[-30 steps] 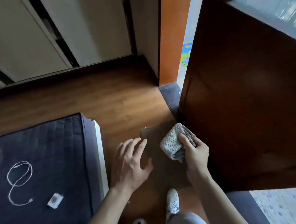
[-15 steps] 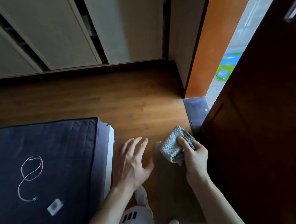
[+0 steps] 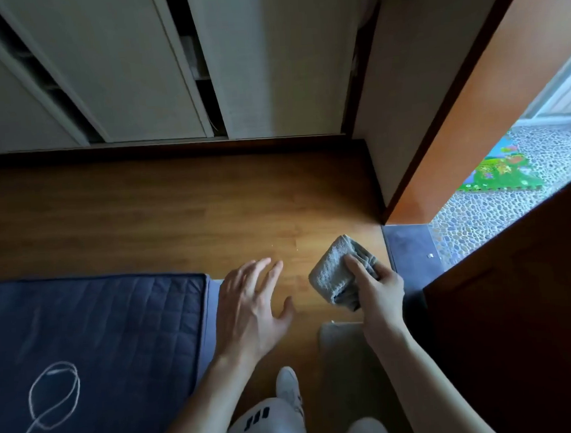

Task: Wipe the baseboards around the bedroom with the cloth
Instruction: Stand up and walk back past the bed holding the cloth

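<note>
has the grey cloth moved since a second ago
Yes. The folded grey cloth in the right hand has travelled forward, off the floor mat and toward the dark door threshold.

— Can you read any writing from where you stand?

— No. You have no legible word, number, brand or label before you.

— What about the short dark bars on your trouser knee [image 3: 257, 417]?

— Those are plain stripes, not letters.

— And the bright mat [image 3: 496, 170] beyond the doorway?

— You see coloured pictures printed on it, but they are too small and blurred to tell whether any text stands there.
</note>
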